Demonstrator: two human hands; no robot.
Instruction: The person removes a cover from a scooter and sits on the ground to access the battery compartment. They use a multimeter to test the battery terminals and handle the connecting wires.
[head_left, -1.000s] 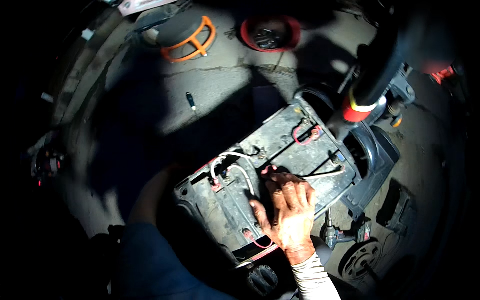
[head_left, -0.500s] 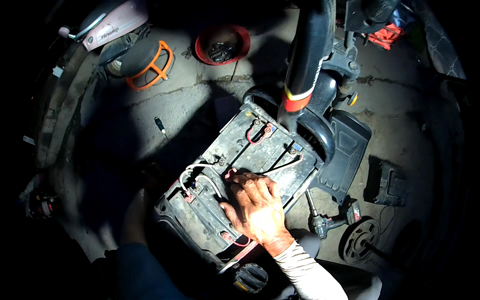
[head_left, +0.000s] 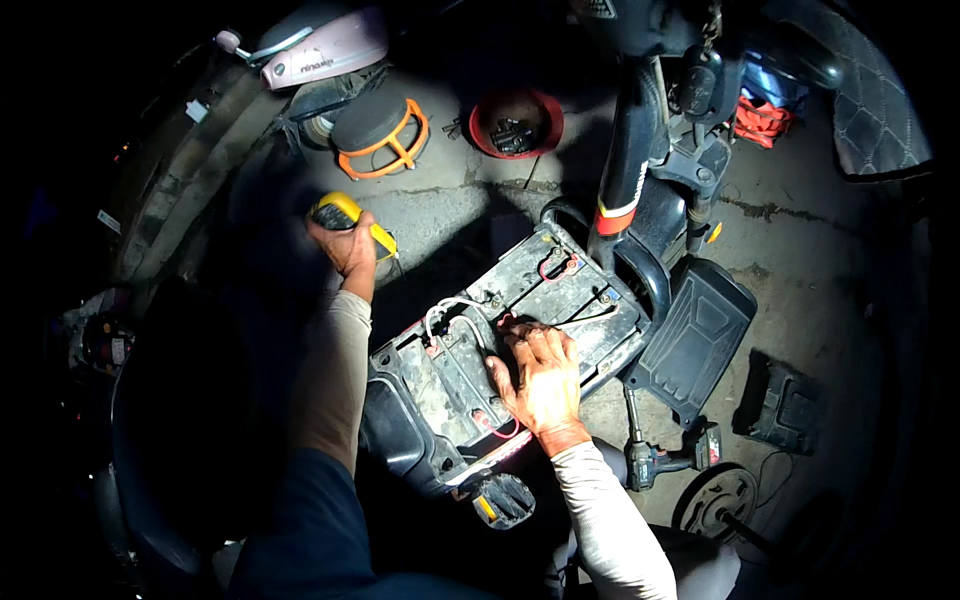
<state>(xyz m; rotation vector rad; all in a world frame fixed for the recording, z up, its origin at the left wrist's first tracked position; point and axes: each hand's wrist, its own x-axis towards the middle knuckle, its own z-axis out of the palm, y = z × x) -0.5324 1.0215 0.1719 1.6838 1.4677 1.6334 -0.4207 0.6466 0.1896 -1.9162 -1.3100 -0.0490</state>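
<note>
The right hand (head_left: 543,383) lies flat, fingers spread and grasping nothing, on the dusty batteries (head_left: 520,310) that sit in the open floor tray of a scooter (head_left: 640,190). Its fingertips are just beside a red terminal cap (head_left: 507,322) and the white cable (head_left: 452,306) that loops between two of the batteries. The left hand (head_left: 347,247) is stretched out to the concrete floor (head_left: 450,205), near the far left corner of the tray, and its grip is clenched around a yellow meter (head_left: 340,211).

The risk I see is at the terminals. Bare fingers rest among exposed connectors, so I judge that a slip of the palm could bridge two posts or pull a red lead (head_left: 556,266) loose. If the meter comes over the tray, its metal parts could touch two terminals at once and make a spark. The left arm reaches far to the side, so the body leans and the right hand may press harder on the wiring.

A cordless drill (head_left: 660,460) lies on the floor beside the near right edge of the tray, close to the right forearm. A red bowl of small parts (head_left: 516,124) and an orange work lamp (head_left: 380,125) stand well apart, at the far side of the floor.
</note>
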